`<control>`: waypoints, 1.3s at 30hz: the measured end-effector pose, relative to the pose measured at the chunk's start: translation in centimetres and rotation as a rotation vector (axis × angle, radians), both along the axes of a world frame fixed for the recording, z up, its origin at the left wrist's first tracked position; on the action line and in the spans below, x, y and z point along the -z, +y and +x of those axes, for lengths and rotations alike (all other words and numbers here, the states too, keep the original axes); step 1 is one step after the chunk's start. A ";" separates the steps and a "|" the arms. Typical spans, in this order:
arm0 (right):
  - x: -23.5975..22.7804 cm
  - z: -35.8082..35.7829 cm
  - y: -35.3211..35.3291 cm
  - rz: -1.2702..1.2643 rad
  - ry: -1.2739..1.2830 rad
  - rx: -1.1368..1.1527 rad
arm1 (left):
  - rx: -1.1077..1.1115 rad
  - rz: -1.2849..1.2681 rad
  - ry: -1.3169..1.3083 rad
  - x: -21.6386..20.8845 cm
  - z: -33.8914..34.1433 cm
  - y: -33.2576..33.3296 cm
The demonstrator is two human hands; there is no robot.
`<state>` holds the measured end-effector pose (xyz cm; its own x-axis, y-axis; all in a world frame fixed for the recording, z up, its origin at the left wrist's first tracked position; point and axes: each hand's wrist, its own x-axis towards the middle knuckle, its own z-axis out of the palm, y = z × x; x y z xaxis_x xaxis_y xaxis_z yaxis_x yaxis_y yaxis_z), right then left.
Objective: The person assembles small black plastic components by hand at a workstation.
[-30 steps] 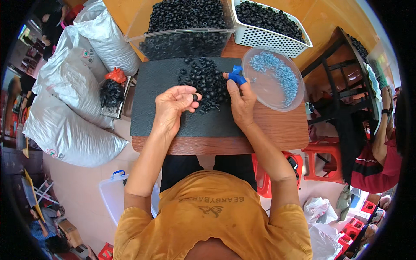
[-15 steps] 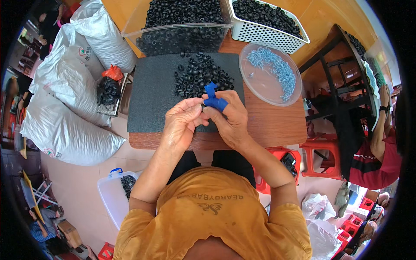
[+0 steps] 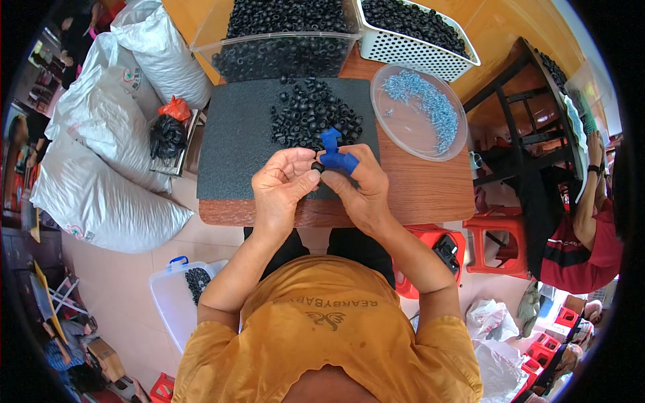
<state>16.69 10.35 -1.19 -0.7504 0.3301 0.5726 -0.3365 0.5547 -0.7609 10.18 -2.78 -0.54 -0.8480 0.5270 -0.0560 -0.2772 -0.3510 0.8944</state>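
My left hand (image 3: 282,183) and my right hand (image 3: 363,188) meet over the near edge of a dark grey mat (image 3: 235,144). Between their fingertips is a small round black part (image 3: 318,166), pinched from both sides. Blue tape (image 3: 339,162) wraps my right index finger, its loose end sticking up. Just beyond my hands lies a heap of similar black parts (image 3: 312,111) on the mat. To the right, a round clear plastic lid (image 3: 403,138) holds many tiny light-blue pieces (image 3: 437,114).
A clear bin (image 3: 285,57) and a white perforated basket (image 3: 416,54), both full of black parts, stand at the table's back. White sacks (image 3: 111,195) lie left. A clear box (image 3: 168,305) and red stools (image 3: 497,245) are on the floor; a person in dark red (image 3: 581,248) works at right.
My fingers have shifted slightly, and the black part now shows between the fingertips. My left fingers have spread a little more. The heap looks unchanged.
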 end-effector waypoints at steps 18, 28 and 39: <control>0.5 0.9 -0.4 0.260 0.149 0.019 | 0.111 0.004 0.032 -0.7 0.1 -0.8; 2.0 0.8 -1.7 0.146 0.198 0.178 | 0.179 0.066 -0.298 0.8 0.7 -0.4; -0.6 1.7 5.6 0.183 -0.144 0.399 | -0.007 -0.083 0.031 2.1 0.7 -1.1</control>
